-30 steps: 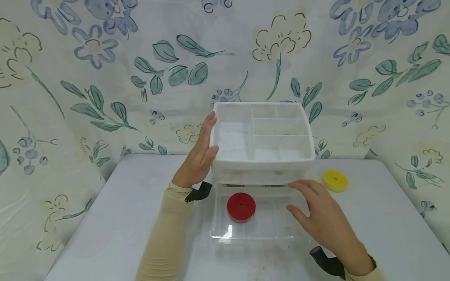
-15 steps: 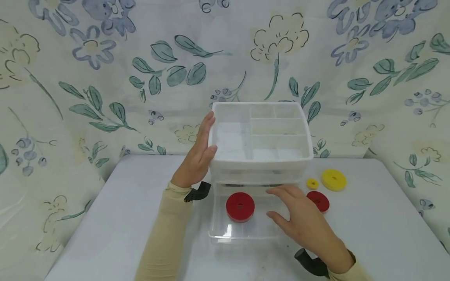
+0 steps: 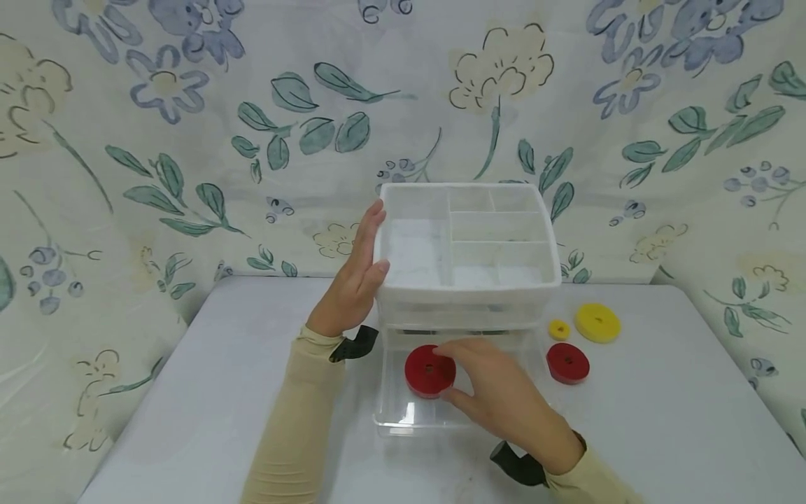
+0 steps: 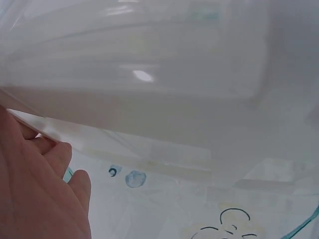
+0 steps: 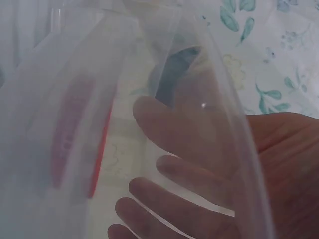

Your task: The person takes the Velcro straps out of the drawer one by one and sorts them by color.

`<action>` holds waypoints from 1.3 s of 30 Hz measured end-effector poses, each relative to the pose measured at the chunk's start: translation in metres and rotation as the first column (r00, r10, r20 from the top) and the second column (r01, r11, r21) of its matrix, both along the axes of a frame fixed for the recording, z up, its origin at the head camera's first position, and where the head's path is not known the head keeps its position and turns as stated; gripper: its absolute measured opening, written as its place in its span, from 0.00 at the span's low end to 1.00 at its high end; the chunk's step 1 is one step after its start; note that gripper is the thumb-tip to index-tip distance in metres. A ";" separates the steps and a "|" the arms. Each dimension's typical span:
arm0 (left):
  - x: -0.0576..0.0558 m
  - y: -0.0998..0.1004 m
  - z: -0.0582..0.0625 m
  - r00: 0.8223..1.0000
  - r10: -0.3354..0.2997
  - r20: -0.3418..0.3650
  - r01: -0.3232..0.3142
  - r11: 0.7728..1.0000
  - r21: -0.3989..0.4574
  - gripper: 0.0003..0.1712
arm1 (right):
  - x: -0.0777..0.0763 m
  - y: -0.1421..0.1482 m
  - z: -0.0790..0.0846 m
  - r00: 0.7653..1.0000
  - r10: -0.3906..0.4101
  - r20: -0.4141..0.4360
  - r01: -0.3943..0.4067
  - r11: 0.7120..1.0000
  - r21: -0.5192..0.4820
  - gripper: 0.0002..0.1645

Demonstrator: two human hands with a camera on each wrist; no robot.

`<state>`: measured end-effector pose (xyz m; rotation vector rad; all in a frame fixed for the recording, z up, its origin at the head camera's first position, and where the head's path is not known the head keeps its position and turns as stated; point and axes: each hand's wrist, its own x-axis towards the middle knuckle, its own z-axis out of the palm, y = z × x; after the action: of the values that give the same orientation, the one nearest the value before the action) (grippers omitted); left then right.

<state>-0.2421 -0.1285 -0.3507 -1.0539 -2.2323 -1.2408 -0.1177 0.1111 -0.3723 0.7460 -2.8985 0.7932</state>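
Note:
My left hand point(image 3: 349, 280) rests against the left side of a white plastic drawer organizer point(image 3: 472, 288), fingers straight along its wall and thumb at its front corner. A clear drawer point(image 3: 395, 420) stands pulled out below the organizer's top. Inside it, on the left, lies a thick red disc point(image 3: 423, 378) with a small centre hole. My right hand point(image 3: 504, 385) reaches over the drawer, thumb and fingers spread at the disc's right edge. In the right wrist view, the red disc point(image 5: 101, 154) shows through the clear plastic, apart from the visible fingertips.
Right of the drawer, a second red disc point(image 3: 568, 364), a small yellow disc point(image 3: 558, 330) and a large yellow disc point(image 3: 598, 323) lie on the white table point(image 3: 661, 406). The organizer's top has several compartments. A flowered cloth point(image 3: 403, 56) hangs behind.
My right hand has moved left across the drawer to the red disc, uncovering the second red disc and the small yellow one. The left hand keeps its place.

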 end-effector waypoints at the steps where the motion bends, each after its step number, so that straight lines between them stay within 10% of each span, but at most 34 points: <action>1: 0.000 0.000 0.000 1.000 -0.001 0.003 0.001 1.000 0.000 0.39 | -0.001 -0.002 0.000 1.000 0.003 0.003 -0.003 1.000 0.004 0.35; 39: 0.000 0.000 0.000 1.000 -0.011 0.002 0.011 1.000 0.010 0.39 | -0.014 -0.021 -0.012 0.985 0.038 0.165 -0.047 0.998 0.050 0.38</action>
<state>-0.2418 -0.1282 -0.3508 -1.0629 -2.2221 -1.2571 -0.1312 0.0903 -0.3839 0.7861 -3.0712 0.8210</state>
